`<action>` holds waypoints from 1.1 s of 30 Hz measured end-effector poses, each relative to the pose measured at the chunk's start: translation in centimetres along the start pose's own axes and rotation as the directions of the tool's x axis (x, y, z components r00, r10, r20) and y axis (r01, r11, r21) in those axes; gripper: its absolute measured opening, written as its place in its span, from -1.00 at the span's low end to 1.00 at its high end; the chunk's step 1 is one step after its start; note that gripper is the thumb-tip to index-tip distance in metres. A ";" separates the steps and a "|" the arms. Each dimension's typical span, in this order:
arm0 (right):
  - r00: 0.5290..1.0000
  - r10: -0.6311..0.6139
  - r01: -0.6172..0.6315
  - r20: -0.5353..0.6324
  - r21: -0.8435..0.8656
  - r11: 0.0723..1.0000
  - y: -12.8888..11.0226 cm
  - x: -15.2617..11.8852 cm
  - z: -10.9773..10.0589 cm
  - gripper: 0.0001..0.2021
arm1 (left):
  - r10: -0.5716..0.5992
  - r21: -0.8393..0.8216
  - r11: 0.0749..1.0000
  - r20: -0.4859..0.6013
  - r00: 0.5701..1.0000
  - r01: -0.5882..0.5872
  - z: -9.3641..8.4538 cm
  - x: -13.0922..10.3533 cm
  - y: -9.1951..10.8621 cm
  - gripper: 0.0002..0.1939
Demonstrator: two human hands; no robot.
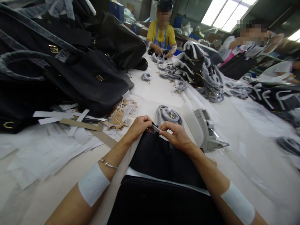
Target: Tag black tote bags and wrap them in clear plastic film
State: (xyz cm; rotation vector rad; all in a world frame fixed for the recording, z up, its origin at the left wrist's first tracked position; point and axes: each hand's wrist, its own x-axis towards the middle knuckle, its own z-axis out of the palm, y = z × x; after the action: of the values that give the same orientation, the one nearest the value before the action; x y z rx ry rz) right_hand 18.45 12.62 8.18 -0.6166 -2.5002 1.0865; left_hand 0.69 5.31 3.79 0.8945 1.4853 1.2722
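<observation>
A black bag [164, 159] lies in front of me, its far end under both hands. My left hand [142, 125] pinches the left end of a small dark and pale strap piece at that edge. Close beside it, my right hand [172, 132] grips the same strap piece [156, 127] between thumb and fingers. A coiled, wrapped strap [169, 115] rests just beyond my hands. To the right of the bag stands a grey and white tape dispenser [207, 131].
Black bags [86, 75] are heaped at the left, above paper strips [81, 124] and tags [118, 118]. More bags and wrapped straps [211, 78] lie at the back right. A person in yellow [161, 34] works across the table; others are at the right.
</observation>
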 end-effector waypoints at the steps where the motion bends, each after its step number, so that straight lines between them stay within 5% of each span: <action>1: 1.000 0.014 -0.014 0.009 -0.006 1.000 0.0 0.0 0.0 -0.86 | 0.010 0.024 1.000 0.000 1.000 -0.010 -0.1 0.0 0.0 -0.89; 7: 0.978 0.206 -0.206 0.024 -0.007 0.979 0.3 0.2 0.4 -0.75 | 0.178 0.341 0.915 0.136 0.975 -0.215 -0.7 -0.4 0.7 -0.85; 14: 0.991 0.124 -0.108 0.050 -0.253 0.961 -0.1 0.7 0.9 -0.84 | 0.196 0.501 0.825 0.182 0.964 -0.263 -0.7 -0.4 0.4 -0.92; 20: 0.982 0.186 -0.143 0.041 -0.485 0.863 -0.9 0.8 1.6 -0.81 | 0.229 0.682 0.685 0.133 0.964 -0.257 0.1 -0.9 0.8 -0.89; 26: 0.979 0.171 -0.038 0.108 -0.732 0.680 -3.3 1.0 2.2 -0.83 | 0.085 0.559 0.824 0.035 0.996 -0.090 0.3 -0.1 0.5 -0.81; 33: 0.971 0.038 0.162 0.236 -0.769 0.619 -5.1 -0.2 1.2 -0.77 | 0.111 0.506 0.849 0.116 0.987 -0.155 0.7 -0.4 1.0 -0.83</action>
State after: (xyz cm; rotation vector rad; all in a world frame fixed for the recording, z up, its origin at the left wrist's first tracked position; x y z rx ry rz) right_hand 16.74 8.65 11.23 -0.6216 -3.1375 -0.0732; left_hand 1.40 5.28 4.80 1.4045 1.7553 0.9226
